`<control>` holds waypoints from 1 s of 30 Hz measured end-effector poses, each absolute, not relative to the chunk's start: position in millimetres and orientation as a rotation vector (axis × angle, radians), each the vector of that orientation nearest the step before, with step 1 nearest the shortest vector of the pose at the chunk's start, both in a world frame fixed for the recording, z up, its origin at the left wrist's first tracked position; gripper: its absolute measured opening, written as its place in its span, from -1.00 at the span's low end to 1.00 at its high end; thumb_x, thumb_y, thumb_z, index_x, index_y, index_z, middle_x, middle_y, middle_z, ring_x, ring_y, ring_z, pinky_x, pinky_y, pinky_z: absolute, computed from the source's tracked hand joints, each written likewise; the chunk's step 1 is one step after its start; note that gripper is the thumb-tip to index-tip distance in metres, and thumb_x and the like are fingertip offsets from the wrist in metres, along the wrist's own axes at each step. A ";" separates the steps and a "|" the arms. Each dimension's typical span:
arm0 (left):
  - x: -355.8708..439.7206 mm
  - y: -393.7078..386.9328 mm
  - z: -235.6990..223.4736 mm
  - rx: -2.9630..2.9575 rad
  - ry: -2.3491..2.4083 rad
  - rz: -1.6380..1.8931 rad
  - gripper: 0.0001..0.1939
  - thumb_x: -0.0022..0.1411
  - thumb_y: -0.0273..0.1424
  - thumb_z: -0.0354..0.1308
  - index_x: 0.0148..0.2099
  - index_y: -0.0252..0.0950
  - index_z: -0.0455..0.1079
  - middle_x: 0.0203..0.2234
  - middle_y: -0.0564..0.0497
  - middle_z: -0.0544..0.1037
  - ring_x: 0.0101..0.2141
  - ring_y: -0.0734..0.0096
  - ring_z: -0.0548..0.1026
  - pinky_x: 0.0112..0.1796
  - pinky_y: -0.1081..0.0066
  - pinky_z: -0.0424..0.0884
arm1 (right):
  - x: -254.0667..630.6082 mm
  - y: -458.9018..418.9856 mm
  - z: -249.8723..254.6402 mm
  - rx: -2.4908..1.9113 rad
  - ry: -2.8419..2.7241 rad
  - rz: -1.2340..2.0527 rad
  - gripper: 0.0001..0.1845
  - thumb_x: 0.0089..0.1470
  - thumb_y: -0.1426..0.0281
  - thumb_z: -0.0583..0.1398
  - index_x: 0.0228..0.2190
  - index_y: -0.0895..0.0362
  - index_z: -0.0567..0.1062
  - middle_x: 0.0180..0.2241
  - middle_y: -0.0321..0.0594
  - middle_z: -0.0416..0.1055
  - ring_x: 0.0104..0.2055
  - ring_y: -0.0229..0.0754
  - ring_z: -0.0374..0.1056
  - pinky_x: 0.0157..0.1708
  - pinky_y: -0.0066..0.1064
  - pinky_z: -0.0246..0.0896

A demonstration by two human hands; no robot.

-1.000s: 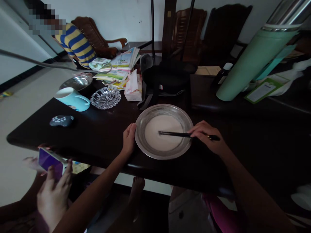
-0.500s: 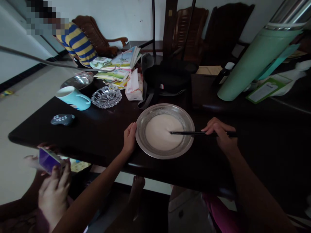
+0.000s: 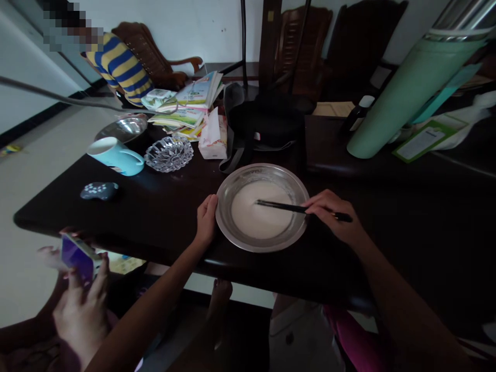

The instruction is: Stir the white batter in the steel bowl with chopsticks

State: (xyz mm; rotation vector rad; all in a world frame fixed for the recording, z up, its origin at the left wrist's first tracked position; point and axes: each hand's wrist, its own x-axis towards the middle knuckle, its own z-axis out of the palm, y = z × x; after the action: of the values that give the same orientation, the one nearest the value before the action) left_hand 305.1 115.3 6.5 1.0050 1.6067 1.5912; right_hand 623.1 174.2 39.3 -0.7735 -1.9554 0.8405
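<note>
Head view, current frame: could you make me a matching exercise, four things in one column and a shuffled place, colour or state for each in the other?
Things
1. Front bowl
2. Chopsticks
3. Mug
4. Tall flask

Descriptions
A. Green, with a silvery top
B. In the right hand, far end at the pale mixture
C. Light blue, beside the glass dish
D. Metal, with the left hand at its side

Pairs: 1-D, 2-B, 3-C, 4-A

bowl (image 3: 225, 212) on bench (image 3: 155, 222) | liquid (image 3: 259, 219) in bowl | mug (image 3: 120, 159) left of dish (image 3: 169, 155) | tissue box (image 3: 214, 147) behind bowl | flask (image 3: 413, 98) at right
</note>
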 end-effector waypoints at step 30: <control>304.6 115.6 4.8 0.989 1.593 1.593 -0.57 0.18 -0.12 0.15 -0.56 -0.27 0.13 -0.63 0.14 0.12 -0.57 0.54 0.08 -0.57 0.51 0.11 | 623.5 174.2 38.1 -0.798 -1.912 0.884 -0.76 0.19 0.30 0.17 -0.46 0.03 0.58 -0.36 -0.21 0.55 -0.27 -0.10 0.41 -0.21 -0.19 0.29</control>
State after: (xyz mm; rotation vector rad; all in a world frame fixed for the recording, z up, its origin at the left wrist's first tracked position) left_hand 304.6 115.6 4.8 0.9892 1.5934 1.5934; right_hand 623.5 174.2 38.1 -0.7979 -1.9120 0.8842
